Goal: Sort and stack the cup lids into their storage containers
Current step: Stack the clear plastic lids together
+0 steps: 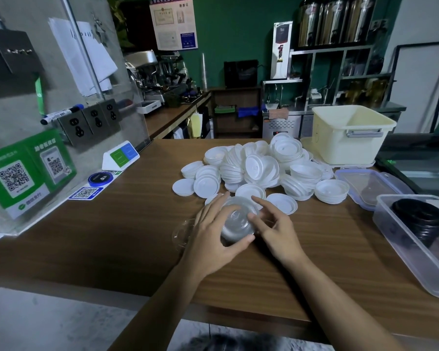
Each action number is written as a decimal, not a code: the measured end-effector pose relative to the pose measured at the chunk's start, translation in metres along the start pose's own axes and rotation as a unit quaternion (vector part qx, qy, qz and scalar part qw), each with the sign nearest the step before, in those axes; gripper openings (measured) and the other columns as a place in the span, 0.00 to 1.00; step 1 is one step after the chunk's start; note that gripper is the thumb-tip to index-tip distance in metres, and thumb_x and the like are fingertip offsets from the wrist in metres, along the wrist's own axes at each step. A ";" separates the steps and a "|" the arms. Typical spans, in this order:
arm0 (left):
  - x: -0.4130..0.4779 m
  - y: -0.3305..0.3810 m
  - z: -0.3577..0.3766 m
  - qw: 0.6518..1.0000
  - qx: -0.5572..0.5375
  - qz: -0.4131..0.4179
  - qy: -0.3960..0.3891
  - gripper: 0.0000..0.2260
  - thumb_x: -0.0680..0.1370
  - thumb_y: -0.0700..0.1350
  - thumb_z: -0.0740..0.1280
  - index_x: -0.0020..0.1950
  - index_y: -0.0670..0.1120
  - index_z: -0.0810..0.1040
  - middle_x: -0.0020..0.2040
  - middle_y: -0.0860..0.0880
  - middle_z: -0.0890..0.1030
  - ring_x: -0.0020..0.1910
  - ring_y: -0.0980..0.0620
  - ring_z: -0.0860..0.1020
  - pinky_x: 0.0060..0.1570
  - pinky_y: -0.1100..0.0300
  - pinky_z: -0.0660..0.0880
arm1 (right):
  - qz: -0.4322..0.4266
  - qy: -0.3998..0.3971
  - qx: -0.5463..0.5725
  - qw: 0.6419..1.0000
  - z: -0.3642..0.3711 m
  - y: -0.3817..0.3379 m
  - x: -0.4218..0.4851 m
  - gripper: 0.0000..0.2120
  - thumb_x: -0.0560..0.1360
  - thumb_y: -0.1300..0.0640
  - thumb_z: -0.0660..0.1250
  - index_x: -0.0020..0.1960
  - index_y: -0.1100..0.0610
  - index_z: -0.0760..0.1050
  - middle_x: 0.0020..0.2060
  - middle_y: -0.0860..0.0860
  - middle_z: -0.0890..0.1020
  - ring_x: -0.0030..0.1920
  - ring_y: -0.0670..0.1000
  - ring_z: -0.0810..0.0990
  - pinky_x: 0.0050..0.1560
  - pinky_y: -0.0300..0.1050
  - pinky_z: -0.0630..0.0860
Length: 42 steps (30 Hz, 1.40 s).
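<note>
The left hand (213, 236) has its grip curled round a stack of clear lids (236, 221), thumb below and fingers on top. The right hand (276, 229) pinches the stack's right edge in its grip. The stack sits low over the brown surface (112, 236), just in front of the big pile of white lids (259, 168). One more clear lid (181, 233) lies in front of the pile, to the left. A cream bin (350, 138) stands right behind the pile. A clear box (403, 249) with black lids (418, 219) is to the right of the pile.
</note>
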<state>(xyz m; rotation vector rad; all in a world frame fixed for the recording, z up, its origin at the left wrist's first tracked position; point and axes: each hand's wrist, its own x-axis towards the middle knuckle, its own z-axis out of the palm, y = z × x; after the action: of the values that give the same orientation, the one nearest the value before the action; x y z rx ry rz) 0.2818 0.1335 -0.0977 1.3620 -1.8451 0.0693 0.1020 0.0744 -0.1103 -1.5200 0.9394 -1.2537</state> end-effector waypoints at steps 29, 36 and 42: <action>-0.017 -0.008 -0.020 0.998 -0.058 -0.033 -0.006 0.32 0.70 0.65 0.78 0.70 0.54 0.77 0.76 0.58 0.69 0.76 0.59 0.69 0.72 0.62 0.68 | -0.018 -0.017 0.000 1.000 0.004 -0.001 -0.002 0.13 0.83 0.57 0.71 0.64 0.42 0.83 0.41 0.48 0.84 0.43 0.47 0.82 0.56 0.50 0.80; -0.006 0.002 -0.008 0.997 -0.070 -0.023 -0.021 0.30 0.74 0.63 0.75 0.72 0.53 0.77 0.74 0.57 0.70 0.75 0.58 0.68 0.72 0.68 0.65 | -0.014 -0.025 0.017 0.999 0.005 -0.004 -0.004 0.15 0.78 0.56 0.77 0.63 0.47 0.83 0.42 0.41 0.86 0.45 0.45 0.84 0.53 0.38 0.80; -0.005 -0.009 -0.005 0.988 -0.102 -0.098 0.054 0.22 0.80 0.50 0.72 0.73 0.53 0.75 0.69 0.58 0.77 0.68 0.60 0.76 0.68 0.56 0.75 | -0.022 -0.028 0.034 0.999 0.005 -0.003 -0.002 0.15 0.78 0.61 0.76 0.63 0.50 0.82 0.40 0.40 0.86 0.42 0.43 0.80 0.49 0.34 0.77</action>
<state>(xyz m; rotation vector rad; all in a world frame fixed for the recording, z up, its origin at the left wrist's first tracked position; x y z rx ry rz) 0.2927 0.1359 -0.1006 1.3598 -1.5741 -0.1414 0.1061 0.0779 -0.1081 -1.5218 0.8229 -1.2541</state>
